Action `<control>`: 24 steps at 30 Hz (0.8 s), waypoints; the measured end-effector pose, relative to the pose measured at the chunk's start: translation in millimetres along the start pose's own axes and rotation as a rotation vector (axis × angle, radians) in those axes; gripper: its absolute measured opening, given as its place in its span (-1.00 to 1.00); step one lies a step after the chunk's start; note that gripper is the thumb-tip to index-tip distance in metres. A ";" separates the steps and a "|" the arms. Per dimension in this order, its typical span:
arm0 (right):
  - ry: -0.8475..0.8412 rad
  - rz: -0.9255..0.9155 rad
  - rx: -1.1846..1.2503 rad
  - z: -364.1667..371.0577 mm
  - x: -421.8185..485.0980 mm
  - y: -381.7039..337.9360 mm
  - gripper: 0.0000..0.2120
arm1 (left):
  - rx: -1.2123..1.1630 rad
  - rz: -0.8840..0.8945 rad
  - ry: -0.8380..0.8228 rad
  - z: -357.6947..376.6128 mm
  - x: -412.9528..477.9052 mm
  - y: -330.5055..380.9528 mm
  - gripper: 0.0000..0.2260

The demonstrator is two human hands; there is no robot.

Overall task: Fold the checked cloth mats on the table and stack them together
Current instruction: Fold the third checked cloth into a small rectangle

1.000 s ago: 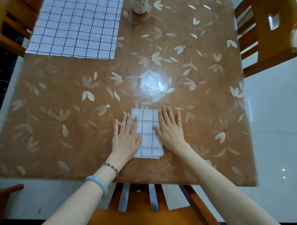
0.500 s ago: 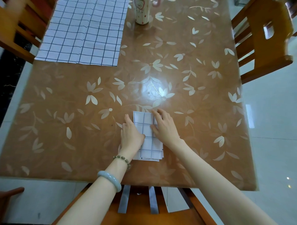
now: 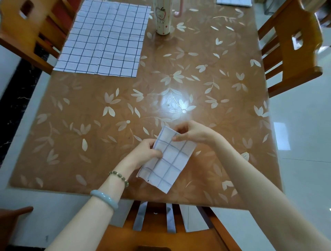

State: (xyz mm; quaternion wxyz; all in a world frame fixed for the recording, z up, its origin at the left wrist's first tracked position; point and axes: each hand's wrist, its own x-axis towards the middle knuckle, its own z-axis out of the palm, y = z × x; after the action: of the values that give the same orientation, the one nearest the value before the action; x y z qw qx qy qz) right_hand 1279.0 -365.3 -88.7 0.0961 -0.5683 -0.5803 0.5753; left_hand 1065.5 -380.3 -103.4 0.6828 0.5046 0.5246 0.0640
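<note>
A small folded checked cloth mat (image 3: 170,161), white with dark grid lines, is lifted off the table (image 3: 89,116) near its front edge and tilted. My left hand (image 3: 145,152) grips its left edge. My right hand (image 3: 191,132) pinches its upper right corner. A second checked mat (image 3: 105,39) lies spread flat at the far left of the table. The corner of another checked cloth (image 3: 232,2) shows at the far right edge of the table.
A tall cream mug (image 3: 162,19) with a pink handle stands at the back centre, beside the flat mat. Wooden chairs stand at the left (image 3: 26,30), the right (image 3: 293,50) and right in front of me (image 3: 161,232).
Both hands went from pressing the folded mat flat on the table to gripping it and lifting it up, tilted. The camera view has shifted, showing more of the far table.
</note>
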 end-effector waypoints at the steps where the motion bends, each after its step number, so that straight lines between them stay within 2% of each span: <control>1: 0.003 0.008 0.012 -0.4 -3.6 -1.9 -0.85 | -0.011 -0.010 -0.030 -2.5 -4.8 2.5 -0.68; 4: 0.045 0.028 0.071 1.6 -15.4 -5.9 -0.86 | -0.027 -0.052 -0.115 -10.7 -21.2 5.3 -0.78; 7: 0.130 0.037 0.122 3.1 -32.4 -11.9 -0.92 | -0.015 -0.072 -0.104 -16.9 -39.5 -1.4 -0.75; 9: 0.216 0.049 0.190 4.3 -44.8 -12.6 -0.91 | -0.085 -0.036 -0.036 -18.4 -52.9 -6.5 -0.67; 12: 0.357 0.107 0.292 11.9 -65.1 -10.6 -0.81 | -0.362 -0.004 0.176 -17.5 -64.9 -12.0 -0.55; 15: 0.517 0.139 0.390 33.5 -88.6 -12.0 -0.68 | -0.582 -0.024 0.259 -9.0 -74.1 -9.3 -0.79; 18: 0.664 0.155 0.535 57.1 -120.5 -17.7 -0.75 | -0.550 -0.027 0.172 4.9 -89.2 -3.1 -0.82; 20: 0.752 0.179 0.601 71.3 -142.7 -19.7 -0.83 | -0.492 0.008 0.136 12.7 -99.1 1.1 -0.79; 24: 0.926 0.224 0.744 108.3 -188.7 -17.7 -0.87 | -0.387 0.089 0.084 28.4 -122.1 10.2 -0.85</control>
State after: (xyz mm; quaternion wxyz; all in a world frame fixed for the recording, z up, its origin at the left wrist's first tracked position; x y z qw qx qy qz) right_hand 1249.7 -565.7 -7.1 0.4699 -0.7457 -0.1745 0.4389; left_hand 1038.3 -468.3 -17.8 0.7411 0.3834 0.5077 0.2145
